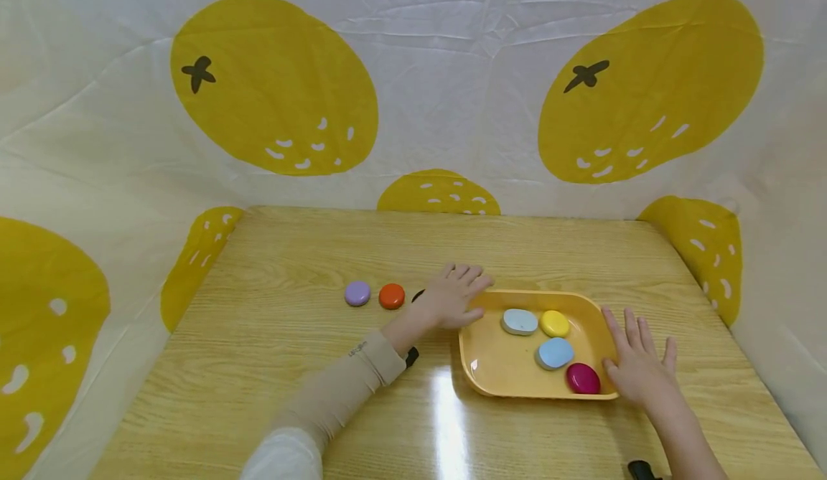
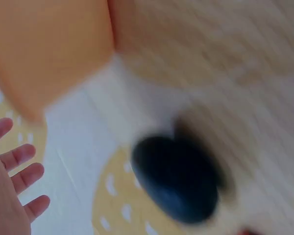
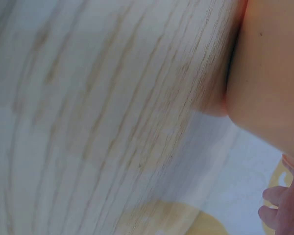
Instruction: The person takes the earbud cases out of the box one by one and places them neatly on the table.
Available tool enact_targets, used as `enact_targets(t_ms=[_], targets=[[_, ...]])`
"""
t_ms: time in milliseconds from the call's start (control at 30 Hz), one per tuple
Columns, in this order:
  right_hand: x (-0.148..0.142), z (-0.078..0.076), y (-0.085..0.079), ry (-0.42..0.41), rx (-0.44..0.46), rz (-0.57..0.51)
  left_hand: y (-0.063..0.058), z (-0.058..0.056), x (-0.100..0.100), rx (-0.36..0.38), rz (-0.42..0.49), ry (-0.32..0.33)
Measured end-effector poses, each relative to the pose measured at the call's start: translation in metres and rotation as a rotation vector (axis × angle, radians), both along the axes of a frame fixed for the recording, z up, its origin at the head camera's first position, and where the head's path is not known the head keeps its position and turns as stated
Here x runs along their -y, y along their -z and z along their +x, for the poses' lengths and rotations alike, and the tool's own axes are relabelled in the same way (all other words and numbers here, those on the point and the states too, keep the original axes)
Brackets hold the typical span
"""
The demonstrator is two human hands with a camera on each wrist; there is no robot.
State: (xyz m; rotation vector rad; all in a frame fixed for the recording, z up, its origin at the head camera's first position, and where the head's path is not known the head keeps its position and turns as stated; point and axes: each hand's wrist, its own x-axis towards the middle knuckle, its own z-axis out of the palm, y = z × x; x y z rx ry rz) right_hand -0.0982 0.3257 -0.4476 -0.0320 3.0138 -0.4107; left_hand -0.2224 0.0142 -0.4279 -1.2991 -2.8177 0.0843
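A yellow-orange plastic tray (image 1: 497, 372) lies on the table, holding a pale grey-blue oval piece (image 1: 520, 321), a yellow round piece (image 1: 555, 323), a light blue piece (image 1: 554, 353) and a magenta piece (image 1: 583, 379). At its left rim is my left hand (image 1: 452, 297), fingers spread; whether it touches the rim cannot be told. My right hand (image 1: 642, 369) lies along the right rim, fingers extended and thumb by the edge. A dark oval piece (image 2: 176, 178), blurred in the left wrist view, sits beside the left hand, mostly hidden behind it in the head view.
Left of the left hand, an orange-red round piece (image 1: 391, 296) and a lilac round piece (image 1: 357, 293) lie on the wooden table (image 1: 310, 250). A white cloth (image 1: 439, 107) with yellow fruit prints hangs behind and at both sides.
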Motion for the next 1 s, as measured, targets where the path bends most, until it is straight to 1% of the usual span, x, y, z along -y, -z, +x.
enact_targets(t_ms=[133,300,467,600,833,1000], targets=[[0.001,0.000,0.000,-0.001,-0.002,-0.005,0.004,0.011,-0.024,-0.059,-0.056,0.053],[0.001,0.000,-0.001,0.001,-0.010,-0.002,0.010,0.019,-0.046,-0.102,-0.110,0.107],[0.002,0.000,-0.001,0.005,-0.013,-0.001,0.018,0.023,-0.062,-0.086,-0.168,0.119],[0.001,0.000,0.000,0.003,-0.011,0.001,0.024,0.025,-0.071,-0.070,-0.202,0.104],[0.001,0.000,-0.001,0.003,-0.006,-0.009,0.034,0.029,-0.084,-0.066,-0.269,0.029],[0.001,0.000,-0.002,0.001,-0.014,-0.010,0.038,0.032,-0.091,-0.047,-0.273,-0.003]])
